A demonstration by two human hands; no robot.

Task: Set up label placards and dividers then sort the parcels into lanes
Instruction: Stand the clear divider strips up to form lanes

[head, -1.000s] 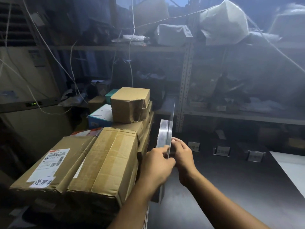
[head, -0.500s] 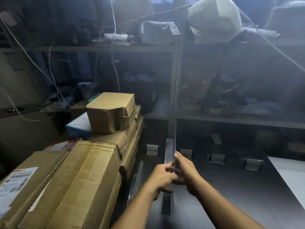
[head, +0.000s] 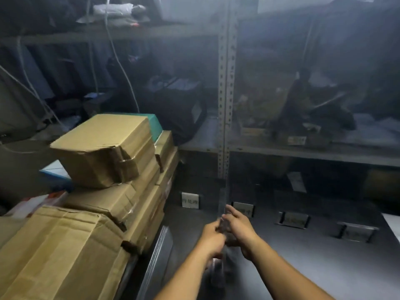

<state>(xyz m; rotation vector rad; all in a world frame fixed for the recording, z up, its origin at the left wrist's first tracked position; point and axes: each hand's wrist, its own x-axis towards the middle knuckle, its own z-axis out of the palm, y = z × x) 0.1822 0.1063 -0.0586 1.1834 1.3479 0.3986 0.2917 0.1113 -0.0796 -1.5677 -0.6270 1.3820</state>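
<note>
Both of your hands grip the clear divider (head: pixel 223 195) from opposite sides, low on its near edge, and hold it upright and edge-on to you, so it shows only as a thin pale line rising in front of the rack post. Your left hand (head: pixel 211 239) has its fingers curled in against the sheet, knuckles up, with the forearm coming in from the lower middle. Your right hand (head: pixel 239 229) lies just beside it, palm turned inward, fingers reaching forward along the sheet and pinching it, with the forearm angled in from the lower right. The divider's foot is blurred, so you cannot tell whether it sits on the table (head: pixel 303 267).

Beyond your fingers, the divider stands between the white placard (head: pixel 190 200) on its left and the second placard (head: pixel 242 210) on its right. Two more placards follow further right, the third placard (head: pixel 294 220) and the fourth placard (head: pixel 357 232), all along the table's far edge. A spare divider (head: pixel 158 256) lies along the table's left side, just beside the stack of boxes (head: pixel 104 152). Behind everything runs a metal rack (head: pixel 226 83) crowded with dim clutter
</note>
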